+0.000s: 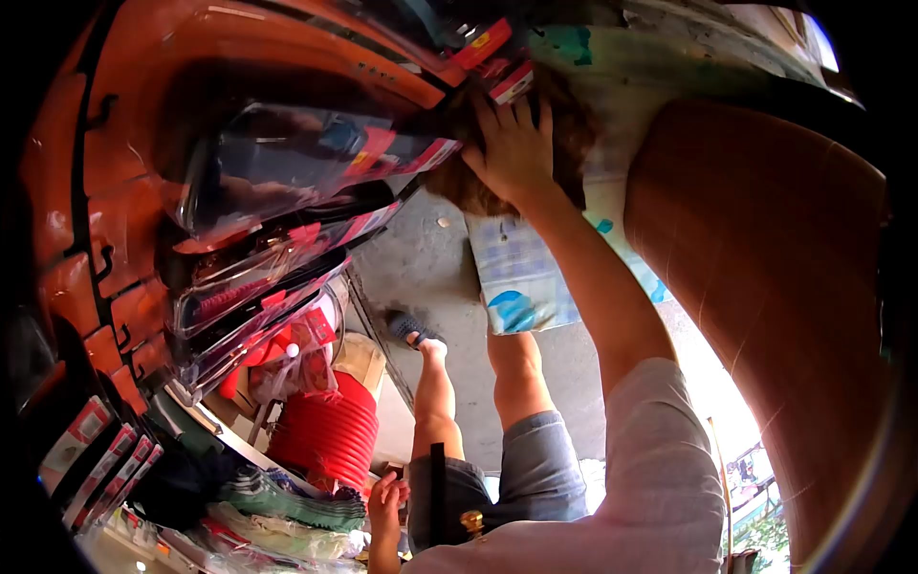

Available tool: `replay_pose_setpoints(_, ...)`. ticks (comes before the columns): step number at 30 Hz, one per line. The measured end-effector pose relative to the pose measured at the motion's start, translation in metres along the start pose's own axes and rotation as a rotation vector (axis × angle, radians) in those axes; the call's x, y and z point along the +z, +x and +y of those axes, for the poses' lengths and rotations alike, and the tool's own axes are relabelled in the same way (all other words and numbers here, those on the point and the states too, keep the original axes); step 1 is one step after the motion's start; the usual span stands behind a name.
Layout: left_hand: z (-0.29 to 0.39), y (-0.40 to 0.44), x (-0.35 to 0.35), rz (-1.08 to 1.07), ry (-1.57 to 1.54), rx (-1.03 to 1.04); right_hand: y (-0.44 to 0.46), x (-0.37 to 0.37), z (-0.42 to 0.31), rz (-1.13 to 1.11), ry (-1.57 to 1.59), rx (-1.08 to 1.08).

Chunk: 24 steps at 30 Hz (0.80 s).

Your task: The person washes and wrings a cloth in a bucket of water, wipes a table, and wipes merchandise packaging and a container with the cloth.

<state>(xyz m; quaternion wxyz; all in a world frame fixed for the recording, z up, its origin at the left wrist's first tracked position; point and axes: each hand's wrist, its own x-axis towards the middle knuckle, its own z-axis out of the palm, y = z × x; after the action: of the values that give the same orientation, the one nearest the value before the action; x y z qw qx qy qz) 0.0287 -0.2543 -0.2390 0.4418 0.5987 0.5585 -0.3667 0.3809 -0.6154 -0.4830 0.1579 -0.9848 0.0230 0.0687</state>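
My right hand (516,148) reaches up the middle of the view and lies with spread fingers on a brown, furry thing (478,196), perhaps an animal; its outline is partly in shadow. Under the fur is a surface with a checked cover and blue patches (516,292). Low in the view, beside my leg, my left hand (387,505) is raised with its fingers loosely bent and apart, holding nothing visible.
Packaged goods in clear plastic (277,163) hang from an orange hook panel (124,225) on the left. Below them stand a red coil (325,430) and bagged items (287,521). A large brown curved panel (755,268) fills the right. Grey floor (402,258) shows around my legs.
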Motion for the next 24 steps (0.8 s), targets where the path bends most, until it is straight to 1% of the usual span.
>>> replay_pose_setpoints(2,-0.001,0.000,0.007,0.050,-0.074,0.062,0.007,0.000,0.000,0.000,-0.025,-0.007)
replay_pose_setpoints(3,-0.003,0.002,0.011,0.053,-0.081,0.060,-0.006,0.002,-0.002,0.020,-0.025,-0.025)
replay_pose_setpoints(4,-0.004,0.005,0.012,-0.004,-0.035,0.048,-0.032,0.004,-0.002,0.040,-0.024,-0.035)
replay_pose_setpoints(5,-0.005,0.004,0.011,-0.059,0.018,0.031,-0.070,0.004,-0.003,-0.004,-0.034,-0.067)
replay_pose_setpoints(6,-0.006,0.005,0.013,-0.104,-0.012,0.014,-0.116,0.002,-0.003,-0.076,-0.001,-0.074)
replay_pose_setpoints(7,-0.004,0.003,0.014,-0.103,-0.006,0.011,-0.162,0.002,-0.003,-0.194,0.035,-0.071)
replay_pose_setpoints(8,-0.001,0.003,0.016,-0.132,-0.004,0.012,-0.211,0.004,-0.003,-0.265,0.046,-0.074)
replay_pose_setpoints(9,0.001,0.002,0.017,-0.162,-0.004,0.014,-0.229,-0.004,-0.009,-0.335,0.056,-0.080)
replay_pose_setpoints(12,0.003,0.002,0.009,-0.150,-0.003,0.049,-0.228,0.004,-0.013,-0.365,0.065,-0.040)
replay_pose_setpoints(13,0.003,0.004,0.005,-0.140,-0.005,0.062,-0.198,-0.004,-0.022,-0.356,0.064,-0.037)
replay_pose_setpoints(16,0.002,0.011,-0.005,-0.105,0.017,0.054,-0.119,0.000,-0.040,-0.158,0.067,0.027)
replay_pose_setpoints(17,0.001,0.009,-0.009,-0.086,0.028,0.044,-0.108,0.003,-0.043,-0.096,0.068,0.033)
replay_pose_setpoints(19,-0.005,0.014,-0.012,-0.074,-0.016,0.068,-0.125,0.003,-0.040,-0.038,0.126,0.007)
replay_pose_setpoints(21,-0.004,0.013,-0.015,-0.060,-0.028,0.047,-0.185,-0.003,-0.039,-0.220,0.129,0.045)
replay_pose_setpoints(22,0.001,0.010,-0.012,-0.097,0.042,0.036,-0.219,0.000,-0.038,-0.282,0.071,0.051)
replay_pose_setpoints(23,0.002,0.009,-0.010,-0.101,0.038,0.041,-0.245,0.004,-0.035,-0.334,0.045,0.044)
replay_pose_setpoints(24,0.002,0.009,-0.009,-0.140,0.032,0.037,-0.242,0.003,-0.035,-0.327,0.028,0.042)
